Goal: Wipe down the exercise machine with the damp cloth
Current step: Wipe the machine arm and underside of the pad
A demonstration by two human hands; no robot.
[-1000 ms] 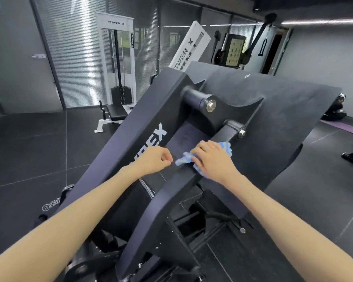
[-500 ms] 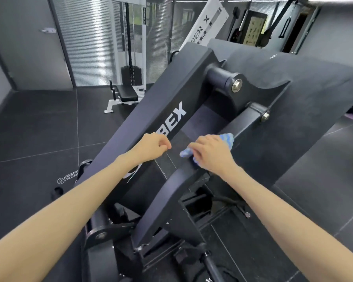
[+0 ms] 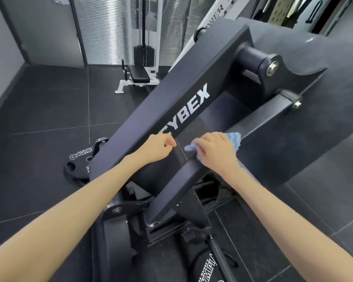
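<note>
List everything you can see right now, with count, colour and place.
Machine: one, black, white CYBEX lettering, slanting across the centre.
Cloth: one, blue and white, on the machine's right bar under the right hand.
Weight plates: at least two, black with white lettering, one on the floor left of the machine, one at bottom centre.
Cable station: one, white frame with black seat, at the back.
Floor: dark tiles.
Left hand: curled, against the CYBEX beam's edge.
Right hand: holds the cloth on the bar.
</note>
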